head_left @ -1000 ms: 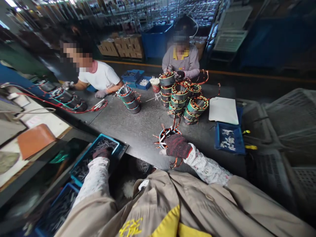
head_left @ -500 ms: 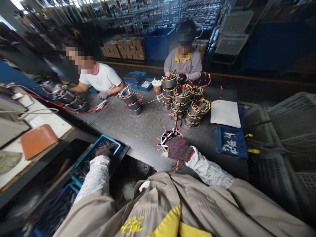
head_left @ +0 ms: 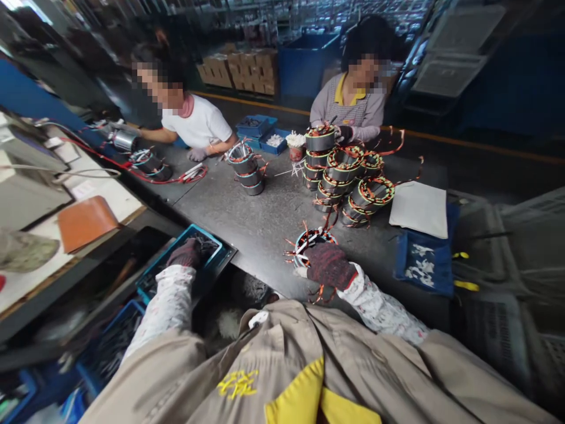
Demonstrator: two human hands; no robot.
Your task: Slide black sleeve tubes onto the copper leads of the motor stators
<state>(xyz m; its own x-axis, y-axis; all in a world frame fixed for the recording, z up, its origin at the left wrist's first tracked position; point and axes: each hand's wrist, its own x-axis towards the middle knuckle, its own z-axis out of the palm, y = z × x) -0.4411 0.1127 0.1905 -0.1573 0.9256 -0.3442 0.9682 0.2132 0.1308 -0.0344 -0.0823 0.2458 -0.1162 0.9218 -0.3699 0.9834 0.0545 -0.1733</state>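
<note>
My right hand (head_left: 330,266), in a dark knitted glove, rests on a copper-wound motor stator (head_left: 311,244) lying on the grey work table (head_left: 247,224). Orange and white lead wires stick out around that stator. My left hand (head_left: 184,253), gloved too, reaches into a teal tray (head_left: 216,254) filled with thin dark strips. Its fingers are hidden among the strips, so I cannot see whether they hold any.
Two co-workers (head_left: 194,123) (head_left: 353,100) sit across the table, beside stacked stators (head_left: 346,174). A white sheet (head_left: 418,209) and a blue tray of white pieces (head_left: 424,265) lie to the right. Grey plastic crates (head_left: 507,294) stand beyond them.
The whole view has shifted and tilted with my head. My left hand sits further forward in the teal tray. The co-worker on the left has lifted a stator off the table.
</note>
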